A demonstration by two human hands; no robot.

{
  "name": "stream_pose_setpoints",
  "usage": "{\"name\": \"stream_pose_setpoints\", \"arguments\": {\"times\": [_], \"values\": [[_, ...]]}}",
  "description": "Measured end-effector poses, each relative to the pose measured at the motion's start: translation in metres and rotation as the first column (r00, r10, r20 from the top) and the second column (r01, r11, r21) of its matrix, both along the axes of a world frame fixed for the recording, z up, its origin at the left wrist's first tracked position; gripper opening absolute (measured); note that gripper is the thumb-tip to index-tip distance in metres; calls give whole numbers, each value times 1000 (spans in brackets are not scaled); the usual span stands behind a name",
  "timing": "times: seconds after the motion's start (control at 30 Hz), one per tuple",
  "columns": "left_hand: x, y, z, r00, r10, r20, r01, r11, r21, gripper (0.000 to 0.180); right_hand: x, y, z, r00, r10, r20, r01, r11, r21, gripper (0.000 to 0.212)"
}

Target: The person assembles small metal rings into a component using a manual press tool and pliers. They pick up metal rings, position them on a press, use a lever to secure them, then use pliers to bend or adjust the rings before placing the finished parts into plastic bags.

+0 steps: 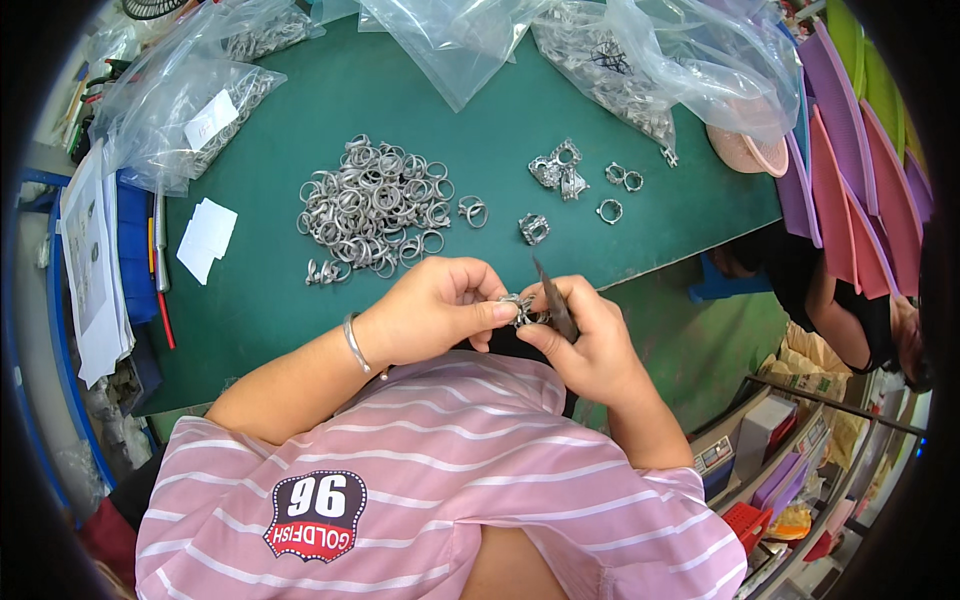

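Observation:
Close to my body, at the table's near edge, my left hand [450, 305] is closed, pinching a small silvery metal part [520, 309] between thumb and fingers. My right hand [597, 345] is closed around a dark, narrow, pointed blade-like tool [555, 298], its tip pointing up and away from me. The right fingers and the tool meet the metal part, though fingers hide much of it. Beyond my left hand lies a large pile of grey metal rings [375, 205]. A single openwork metal ring piece [534, 229] sits just past my right hand.
A cluster of metal castings [560, 170] and several small rings [610, 210] lie on the green table [480, 130]. Clear plastic bags of parts [610, 75] line the back. White paper slips [207, 238] lie left; coloured bins [850, 170] stand right, near another person [840, 310].

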State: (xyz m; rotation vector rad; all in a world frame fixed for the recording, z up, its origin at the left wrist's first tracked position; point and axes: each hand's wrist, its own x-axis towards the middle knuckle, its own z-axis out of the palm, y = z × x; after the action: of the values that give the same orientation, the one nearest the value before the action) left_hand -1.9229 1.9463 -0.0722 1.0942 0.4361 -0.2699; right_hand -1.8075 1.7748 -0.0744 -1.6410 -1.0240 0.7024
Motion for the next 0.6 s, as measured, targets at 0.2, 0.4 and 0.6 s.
{"name": "stream_pose_setpoints", "arguments": {"times": [0.2,0.4,0.6], "values": [[7,8,-11,945,-107,308,-225,470,853,16,52,22,6,770,-281,573,343,939,1,20],[17,9,1,945,-36,324,-289,363,886,20,85,49,2,696,-105,710,284,949,-138,22],[48,1,1,908,-332,255,-262,24,965,31,81,48,15,902,-30,431,164,947,-276,23]]}}
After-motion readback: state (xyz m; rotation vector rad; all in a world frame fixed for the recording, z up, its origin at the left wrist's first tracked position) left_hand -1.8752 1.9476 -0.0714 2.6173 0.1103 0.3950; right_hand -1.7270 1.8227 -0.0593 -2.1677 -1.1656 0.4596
